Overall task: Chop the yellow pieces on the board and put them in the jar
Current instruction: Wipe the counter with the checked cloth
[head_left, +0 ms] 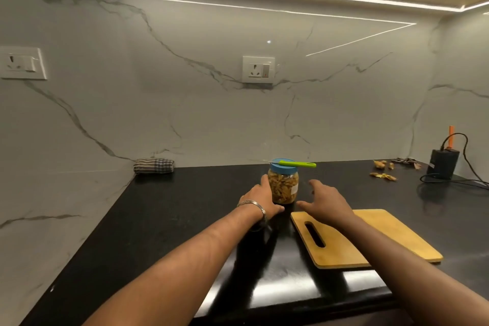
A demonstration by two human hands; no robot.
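The lidded jar (283, 188), with a green-handled knife (296, 164) lying across its blue lid, is being touched by the left hand (260, 200) on the counter (169, 214), while the right hand (324, 202) is being held spread and empty beside it, above the bare cutting board (370, 238).

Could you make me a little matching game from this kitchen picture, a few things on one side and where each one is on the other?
Things:
1. green-handled knife
2. wooden cutting board
3. checked cloth
4. black charger box

Places:
A. back left corner of the counter, against the wall
B. lying across the blue lid of the jar
C. far right of the counter, with a cable plugged in
D. flat on the counter, right of the jar

Pairs: 1-B, 2-D, 3-A, 4-C
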